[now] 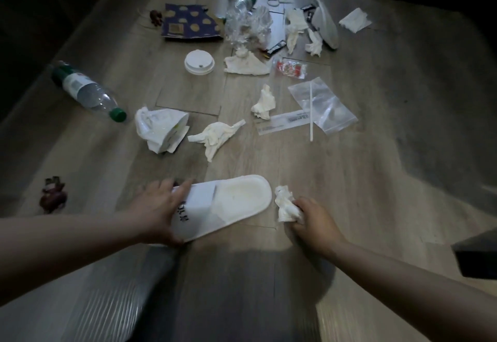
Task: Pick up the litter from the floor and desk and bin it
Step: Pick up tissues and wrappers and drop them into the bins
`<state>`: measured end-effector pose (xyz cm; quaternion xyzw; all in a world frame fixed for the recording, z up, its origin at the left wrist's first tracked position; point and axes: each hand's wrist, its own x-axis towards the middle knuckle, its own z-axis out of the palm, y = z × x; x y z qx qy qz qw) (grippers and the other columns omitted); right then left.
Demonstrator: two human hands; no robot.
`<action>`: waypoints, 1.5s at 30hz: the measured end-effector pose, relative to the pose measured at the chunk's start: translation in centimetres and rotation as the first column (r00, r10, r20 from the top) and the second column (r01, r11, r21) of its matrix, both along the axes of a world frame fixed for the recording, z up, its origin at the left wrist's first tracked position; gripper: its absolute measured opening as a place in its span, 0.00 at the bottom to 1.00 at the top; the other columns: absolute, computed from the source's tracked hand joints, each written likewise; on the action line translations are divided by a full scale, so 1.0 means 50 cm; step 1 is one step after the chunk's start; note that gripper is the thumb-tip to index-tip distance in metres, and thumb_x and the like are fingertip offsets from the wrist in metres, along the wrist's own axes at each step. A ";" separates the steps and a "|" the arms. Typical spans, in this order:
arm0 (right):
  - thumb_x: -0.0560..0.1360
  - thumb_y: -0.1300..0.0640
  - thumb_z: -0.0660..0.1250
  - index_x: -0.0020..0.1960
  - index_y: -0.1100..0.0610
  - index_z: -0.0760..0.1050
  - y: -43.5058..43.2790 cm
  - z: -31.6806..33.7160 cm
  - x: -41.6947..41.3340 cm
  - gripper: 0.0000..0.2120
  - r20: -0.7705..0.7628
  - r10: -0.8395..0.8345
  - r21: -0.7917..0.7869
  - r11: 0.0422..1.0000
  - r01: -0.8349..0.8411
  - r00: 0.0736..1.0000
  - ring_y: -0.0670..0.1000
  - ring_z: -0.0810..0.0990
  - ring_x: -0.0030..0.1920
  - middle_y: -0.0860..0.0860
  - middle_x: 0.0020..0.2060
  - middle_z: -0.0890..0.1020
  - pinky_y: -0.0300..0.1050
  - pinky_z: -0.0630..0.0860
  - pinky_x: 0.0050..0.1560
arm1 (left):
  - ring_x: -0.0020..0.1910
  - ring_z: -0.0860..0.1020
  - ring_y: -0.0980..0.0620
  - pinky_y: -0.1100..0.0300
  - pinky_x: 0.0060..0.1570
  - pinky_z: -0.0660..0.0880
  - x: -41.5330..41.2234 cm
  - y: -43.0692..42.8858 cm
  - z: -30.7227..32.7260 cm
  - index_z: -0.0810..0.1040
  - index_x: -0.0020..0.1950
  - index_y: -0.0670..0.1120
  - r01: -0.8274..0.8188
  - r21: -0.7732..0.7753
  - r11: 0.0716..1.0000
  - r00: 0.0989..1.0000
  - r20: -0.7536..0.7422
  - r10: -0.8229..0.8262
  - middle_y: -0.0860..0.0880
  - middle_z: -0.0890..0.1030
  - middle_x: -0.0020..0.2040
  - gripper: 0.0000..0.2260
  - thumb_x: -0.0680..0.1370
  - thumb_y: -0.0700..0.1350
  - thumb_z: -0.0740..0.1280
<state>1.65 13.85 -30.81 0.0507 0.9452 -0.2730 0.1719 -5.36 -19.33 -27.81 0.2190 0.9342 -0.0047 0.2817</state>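
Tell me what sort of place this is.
Probably a hotel room, not certain: an indoor wood-plank floor, a thin white disposable slipper with printed lettering, and litter like a water bottle and a cup lid.

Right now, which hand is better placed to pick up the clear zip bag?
Probably the right hand: the zip bag lies ahead on its side, and it holds only a small tissue wad. The left hand grips the slipper.

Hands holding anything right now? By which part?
The left hand grips the white slipper across its strap end; the right hand pinches the crumpled tissue by its near end.
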 end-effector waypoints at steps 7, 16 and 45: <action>0.70 0.57 0.73 0.40 0.55 0.77 -0.003 0.041 -0.084 0.05 -0.038 -0.040 -0.014 0.999 0.039 0.998 0.49 0.76 0.36 0.49 0.35 0.79 0.43 0.65 0.33 | 0.72 0.58 0.46 0.51 0.70 0.58 0.004 0.036 -0.037 0.41 0.78 0.53 0.045 0.106 0.993 0.997 -0.060 -0.039 0.49 0.53 0.76 0.57 0.60 0.68 0.71; 0.71 0.57 0.72 0.42 0.61 0.79 -0.033 0.045 -0.153 0.07 -0.070 -0.128 -0.046 0.991 0.125 0.989 0.53 0.78 0.39 0.55 0.38 0.81 0.45 0.69 0.36 | 0.64 0.63 0.46 0.55 0.64 0.65 -0.016 -0.042 -0.022 0.52 0.76 0.52 -0.272 0.230 0.934 0.960 -0.004 0.281 0.49 0.62 0.65 0.54 0.55 0.65 0.69; 0.53 0.25 0.71 0.77 0.39 0.43 -0.152 0.020 -0.480 0.61 0.107 -0.027 0.101 0.995 0.016 0.994 0.61 0.44 0.77 0.57 0.78 0.44 0.66 0.52 0.73 | 0.60 0.65 0.55 0.54 0.56 0.70 -0.004 -0.169 -0.022 0.54 0.75 0.57 -0.512 0.437 0.739 0.822 0.000 0.570 0.52 0.65 0.66 0.54 0.53 0.72 0.67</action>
